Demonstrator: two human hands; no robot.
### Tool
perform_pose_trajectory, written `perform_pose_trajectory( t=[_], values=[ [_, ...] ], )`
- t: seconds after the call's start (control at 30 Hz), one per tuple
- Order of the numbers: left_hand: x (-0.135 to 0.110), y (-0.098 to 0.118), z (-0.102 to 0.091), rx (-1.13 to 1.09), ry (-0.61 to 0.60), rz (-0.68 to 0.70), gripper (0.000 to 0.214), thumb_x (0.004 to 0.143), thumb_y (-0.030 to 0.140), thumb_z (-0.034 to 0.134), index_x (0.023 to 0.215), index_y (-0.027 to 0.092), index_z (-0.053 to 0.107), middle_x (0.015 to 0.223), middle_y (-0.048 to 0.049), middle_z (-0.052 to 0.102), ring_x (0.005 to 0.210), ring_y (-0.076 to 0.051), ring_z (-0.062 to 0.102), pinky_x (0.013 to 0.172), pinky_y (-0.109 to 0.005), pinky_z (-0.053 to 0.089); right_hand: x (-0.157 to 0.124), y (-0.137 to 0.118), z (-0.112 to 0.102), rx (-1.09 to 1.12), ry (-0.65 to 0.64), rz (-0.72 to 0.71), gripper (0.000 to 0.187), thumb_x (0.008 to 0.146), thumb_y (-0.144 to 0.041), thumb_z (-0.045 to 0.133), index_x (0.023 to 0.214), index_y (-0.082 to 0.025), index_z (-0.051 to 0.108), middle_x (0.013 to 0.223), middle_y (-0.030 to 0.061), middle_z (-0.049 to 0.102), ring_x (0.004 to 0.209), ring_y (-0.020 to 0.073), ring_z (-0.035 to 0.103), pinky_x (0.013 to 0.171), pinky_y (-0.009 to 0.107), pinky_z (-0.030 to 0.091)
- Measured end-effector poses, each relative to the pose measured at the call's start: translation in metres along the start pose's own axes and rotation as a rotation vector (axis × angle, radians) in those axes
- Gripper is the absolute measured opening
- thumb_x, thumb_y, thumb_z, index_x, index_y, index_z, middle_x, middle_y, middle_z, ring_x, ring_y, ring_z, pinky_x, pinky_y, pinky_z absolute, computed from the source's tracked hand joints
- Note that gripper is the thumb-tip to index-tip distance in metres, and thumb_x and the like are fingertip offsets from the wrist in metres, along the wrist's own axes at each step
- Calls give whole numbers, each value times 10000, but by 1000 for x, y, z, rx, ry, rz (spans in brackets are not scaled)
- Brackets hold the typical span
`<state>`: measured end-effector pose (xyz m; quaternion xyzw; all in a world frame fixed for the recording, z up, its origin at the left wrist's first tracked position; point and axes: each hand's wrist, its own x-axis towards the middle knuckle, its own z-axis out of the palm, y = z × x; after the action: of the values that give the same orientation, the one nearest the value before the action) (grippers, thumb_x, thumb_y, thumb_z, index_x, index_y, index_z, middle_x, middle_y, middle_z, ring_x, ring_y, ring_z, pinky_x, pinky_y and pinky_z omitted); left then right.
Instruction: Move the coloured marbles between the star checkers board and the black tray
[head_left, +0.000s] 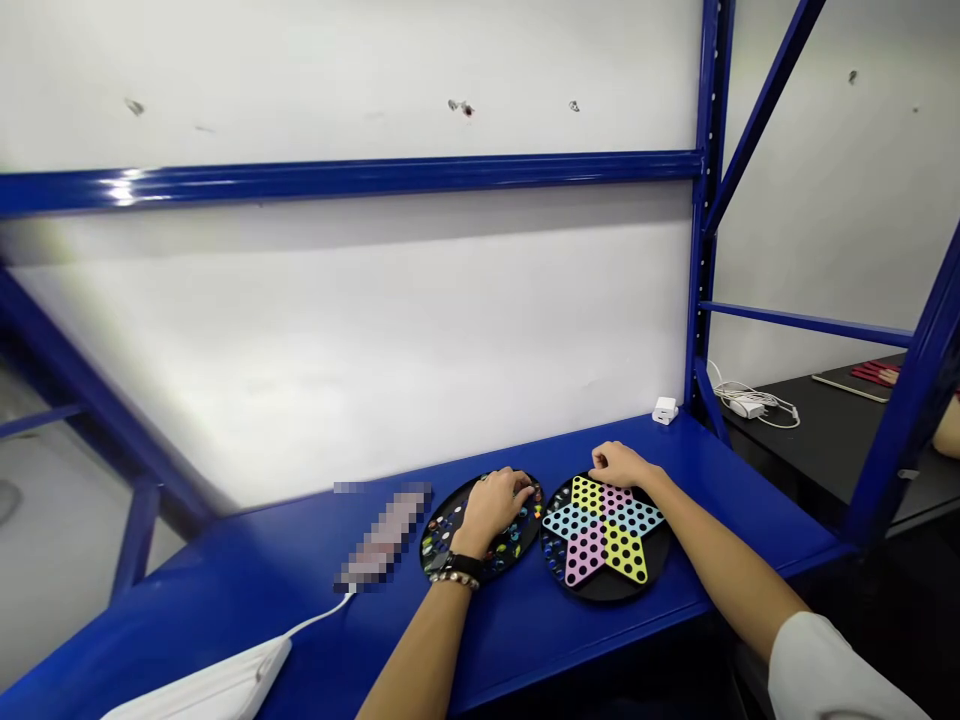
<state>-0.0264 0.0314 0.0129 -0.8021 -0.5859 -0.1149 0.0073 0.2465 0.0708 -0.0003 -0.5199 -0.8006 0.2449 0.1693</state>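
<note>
A round black tray [447,522] full of coloured marbles lies on the blue shelf. My left hand [495,505] rests in it, fingers curled down among the marbles; whether it holds one is hidden. To the right sits a round black Chinese checkers board [604,530] with a star in yellow, pink and light blue. My right hand [619,465] rests on the board's far rim, fingers curled over the edge. A few marbles lie in the board's outer groove on the left.
The blue shelf [315,600] runs along a white wall. A blurred object [382,535] with a white cable lies left of the tray, a white device [217,685] at the front left. A white plug [664,410] sits at the back; a black table [825,420] stands right.
</note>
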Motion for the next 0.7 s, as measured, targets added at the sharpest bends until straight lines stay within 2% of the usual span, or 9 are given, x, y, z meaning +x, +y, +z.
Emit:
perform_pose_trajectory(
  t=[0.1, 0.2, 0.33, 0.5, 0.6, 0.7],
  values=[
    [-2, 5, -3, -59, 102, -37, 280, 922, 382, 463, 993, 233, 689, 1000, -63, 701, 948, -233, 637, 801, -319, 461, 1, 2, 1, -5, -4, 0, 217, 786, -256, 579, 628, -192, 445, 614, -30, 536, 568, 98, 487, 561, 221, 331],
    [-4, 14, -3, -224, 180, -40, 282, 924, 387, 465, 1045, 226, 662, 1004, -45, 704, 927, -201, 637, 823, -297, 473, 2, 2, 2, -14, 0, 2, 219, 789, -257, 577, 629, -191, 441, 615, -30, 535, 576, 96, 484, 561, 216, 322],
    [-5, 30, 3, -382, 78, 101, 308, 915, 384, 475, 1094, 235, 677, 1024, -42, 699, 873, -183, 633, 841, -296, 487, 1, 0, 2, -27, 15, 8, 213, 786, -264, 586, 633, -189, 456, 634, -28, 557, 598, 100, 491, 574, 215, 321],
    [-6, 34, 8, -422, -14, 138, 315, 902, 369, 470, 1002, 239, 738, 1022, -54, 696, 897, -195, 626, 878, -316, 493, -1, -3, 0, -16, 11, 21, 211, 780, -257, 597, 630, -187, 467, 629, -23, 554, 602, 102, 492, 582, 219, 324],
    [-6, 29, 4, -457, 10, 164, 307, 885, 380, 492, 979, 229, 743, 981, -53, 705, 892, -198, 627, 863, -316, 498, -1, -3, -1, -15, 7, 17, 214, 780, -262, 599, 628, -186, 468, 626, -22, 552, 595, 101, 487, 575, 218, 321],
    [-11, 15, -10, -463, 101, 102, 323, 884, 399, 479, 982, 226, 734, 982, -50, 715, 888, -198, 633, 840, -310, 501, -1, -3, -1, -15, -5, 20, 211, 788, -271, 592, 635, -185, 475, 637, -23, 552, 591, 97, 479, 566, 214, 314]
  ],
)
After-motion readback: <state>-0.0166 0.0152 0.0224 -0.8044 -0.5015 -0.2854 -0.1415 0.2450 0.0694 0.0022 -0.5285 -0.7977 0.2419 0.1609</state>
